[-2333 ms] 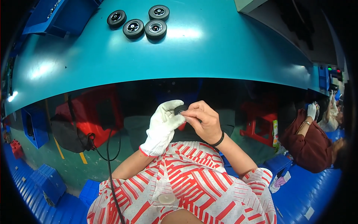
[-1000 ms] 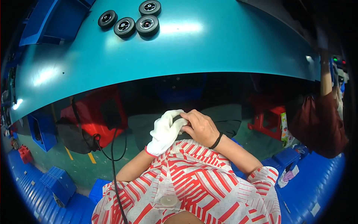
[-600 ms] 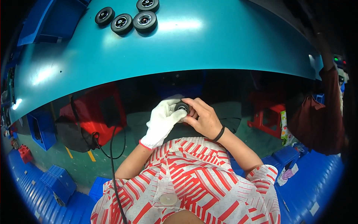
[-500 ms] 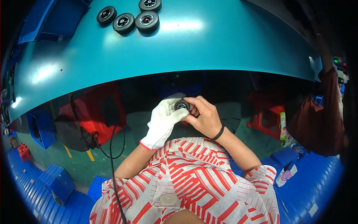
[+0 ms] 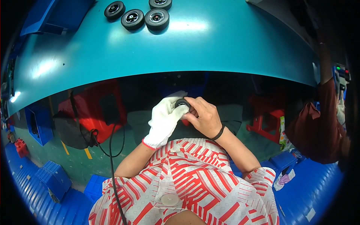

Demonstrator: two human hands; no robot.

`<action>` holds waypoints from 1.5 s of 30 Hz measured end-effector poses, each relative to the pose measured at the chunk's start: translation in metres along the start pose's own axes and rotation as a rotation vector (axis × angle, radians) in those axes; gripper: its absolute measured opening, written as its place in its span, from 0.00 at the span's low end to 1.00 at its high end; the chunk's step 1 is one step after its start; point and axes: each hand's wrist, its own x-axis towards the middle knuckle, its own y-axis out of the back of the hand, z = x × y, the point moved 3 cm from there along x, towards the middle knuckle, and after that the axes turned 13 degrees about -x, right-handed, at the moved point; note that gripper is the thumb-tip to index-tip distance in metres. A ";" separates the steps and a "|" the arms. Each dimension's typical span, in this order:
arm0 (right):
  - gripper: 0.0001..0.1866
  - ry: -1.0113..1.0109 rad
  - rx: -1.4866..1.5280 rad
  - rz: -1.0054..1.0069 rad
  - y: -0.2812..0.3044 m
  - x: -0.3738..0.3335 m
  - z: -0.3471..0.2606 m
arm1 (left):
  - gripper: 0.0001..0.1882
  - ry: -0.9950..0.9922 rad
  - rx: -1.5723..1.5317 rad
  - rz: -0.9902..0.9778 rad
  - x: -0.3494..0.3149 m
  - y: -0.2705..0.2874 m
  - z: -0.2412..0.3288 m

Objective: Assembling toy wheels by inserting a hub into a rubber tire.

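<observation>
Between both hands, in front of my belly and short of the table edge, is a small black toy wheel point(image 5: 182, 102) with a spoked hub. My left hand point(image 5: 165, 116), in a white knit glove with a red cuff, grips it from the left, thumb lying across its face. The bare fingers of my right hand point(image 5: 205, 117), a black band at the wrist, close on its right side. Parts of the wheel are covered by the fingers. On the teal table point(image 5: 165, 52), several similar black wheels point(image 5: 157, 19) with silvery hubs lie at the far side.
A blue bin point(image 5: 56, 17) stands at the table's far left. Under the table are red stools point(image 5: 264, 120) and a dark bag point(image 5: 73, 131). A black cable point(image 5: 111, 161) hangs down my left side. At the right is another person in a maroon garment point(image 5: 313, 127).
My thumb and fingers have shifted slightly on the wheel, and the gloved thumb covers more of its face. The view has moved a little, so the table wheels appear further up and right.
</observation>
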 end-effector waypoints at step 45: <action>0.25 0.015 0.160 -0.357 0.014 0.015 0.013 | 0.20 0.209 -0.275 -0.133 0.006 0.009 -0.004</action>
